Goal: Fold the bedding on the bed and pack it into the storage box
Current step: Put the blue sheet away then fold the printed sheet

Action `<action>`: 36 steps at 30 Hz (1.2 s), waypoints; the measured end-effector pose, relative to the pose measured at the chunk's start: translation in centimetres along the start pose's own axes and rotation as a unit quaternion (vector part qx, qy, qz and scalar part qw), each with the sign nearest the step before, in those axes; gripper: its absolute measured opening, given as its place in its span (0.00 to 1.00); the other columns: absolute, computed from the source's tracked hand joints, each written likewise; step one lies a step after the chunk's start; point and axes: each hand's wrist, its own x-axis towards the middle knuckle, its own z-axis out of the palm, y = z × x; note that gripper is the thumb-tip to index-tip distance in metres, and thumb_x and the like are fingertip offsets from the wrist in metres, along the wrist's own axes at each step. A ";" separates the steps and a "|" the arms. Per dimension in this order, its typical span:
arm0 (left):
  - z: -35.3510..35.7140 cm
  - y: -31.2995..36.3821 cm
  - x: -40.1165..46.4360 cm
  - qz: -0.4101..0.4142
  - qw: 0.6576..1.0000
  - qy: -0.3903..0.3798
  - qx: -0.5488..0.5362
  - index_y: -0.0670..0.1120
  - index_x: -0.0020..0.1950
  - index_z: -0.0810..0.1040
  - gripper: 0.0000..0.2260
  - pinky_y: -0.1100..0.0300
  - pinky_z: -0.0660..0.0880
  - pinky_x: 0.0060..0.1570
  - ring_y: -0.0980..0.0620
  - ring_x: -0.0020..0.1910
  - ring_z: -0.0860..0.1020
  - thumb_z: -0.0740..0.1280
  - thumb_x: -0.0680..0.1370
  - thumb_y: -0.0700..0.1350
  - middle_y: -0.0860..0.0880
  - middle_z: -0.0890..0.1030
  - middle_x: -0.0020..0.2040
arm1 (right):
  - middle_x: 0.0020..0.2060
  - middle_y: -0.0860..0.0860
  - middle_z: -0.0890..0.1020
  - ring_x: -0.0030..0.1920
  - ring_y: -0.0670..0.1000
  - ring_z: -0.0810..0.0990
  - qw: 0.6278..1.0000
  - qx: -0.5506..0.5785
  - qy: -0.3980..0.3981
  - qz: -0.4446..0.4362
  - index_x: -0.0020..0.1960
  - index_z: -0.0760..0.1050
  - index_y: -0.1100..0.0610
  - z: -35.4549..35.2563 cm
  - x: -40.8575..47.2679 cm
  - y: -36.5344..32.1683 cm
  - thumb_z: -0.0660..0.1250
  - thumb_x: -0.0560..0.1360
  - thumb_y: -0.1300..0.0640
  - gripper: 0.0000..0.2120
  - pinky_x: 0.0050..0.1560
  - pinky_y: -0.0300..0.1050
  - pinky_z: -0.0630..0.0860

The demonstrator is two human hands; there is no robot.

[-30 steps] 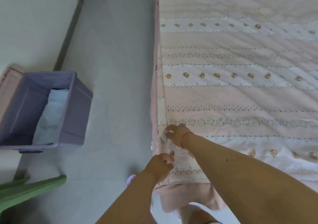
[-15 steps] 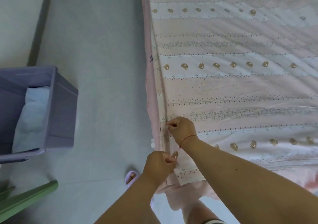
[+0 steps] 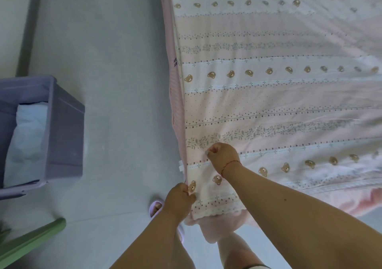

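Floor point(image 3: 115, 82) view shifted left; both grips still pinch the quilt point(image 3: 268, 103) edge.

Two hands (left hand point(image 3: 180, 198), right hand point(image 3: 223, 157)) are working one quilt point(image 3: 279, 107), one storage box point(image 3: 62, 128) standing by.

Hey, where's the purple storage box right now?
The purple storage box sits on the floor at the head view's left edge, left of the bed, with pale blue bedding inside it.
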 end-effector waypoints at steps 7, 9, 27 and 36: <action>2.1 0.3 -1.3 -0.016 0.991 -0.108 -0.081 0.43 0.60 0.78 0.11 0.72 0.76 0.33 0.46 0.56 0.77 0.66 0.78 0.38 0.46 0.78 0.58 | 0.43 0.53 0.78 0.44 0.53 0.76 0.998 0.008 0.001 0.066 0.53 0.78 0.58 -0.4 -1.1 3.2 0.60 0.78 0.56 0.10 0.44 0.39 0.70; 2.3 0.1 -1.4 -0.014 0.992 -0.105 -0.074 0.47 0.66 0.73 0.19 0.69 0.77 0.36 0.45 0.60 0.76 0.68 0.75 0.42 0.46 0.76 0.63 | 0.42 0.51 0.77 0.43 0.51 0.74 0.997 0.006 0.002 0.077 0.52 0.78 0.57 -0.6 -1.1 3.7 0.61 0.77 0.56 0.09 0.45 0.39 0.70; 0.1 5.2 -1.4 -0.048 0.991 -0.057 0.108 0.38 0.63 0.77 0.17 0.53 0.77 0.54 0.44 0.53 0.79 0.61 0.81 0.48 0.40 0.80 0.59 | 0.41 0.55 0.76 0.43 0.54 0.74 0.992 0.004 -0.033 0.119 0.47 0.75 0.58 -2.8 -2.4 3.6 0.59 0.77 0.57 0.08 0.53 0.46 0.75; 1.3 5.8 -1.6 -0.102 0.980 -0.087 -0.144 0.42 0.57 0.78 0.09 0.48 0.80 0.44 0.42 0.49 0.81 0.64 0.79 0.43 0.41 0.82 0.51 | 0.31 0.50 0.71 0.38 0.52 0.72 0.991 0.009 -0.037 0.130 0.39 0.71 0.58 -2.7 -2.2 4.7 0.57 0.76 0.60 0.08 0.43 0.42 0.70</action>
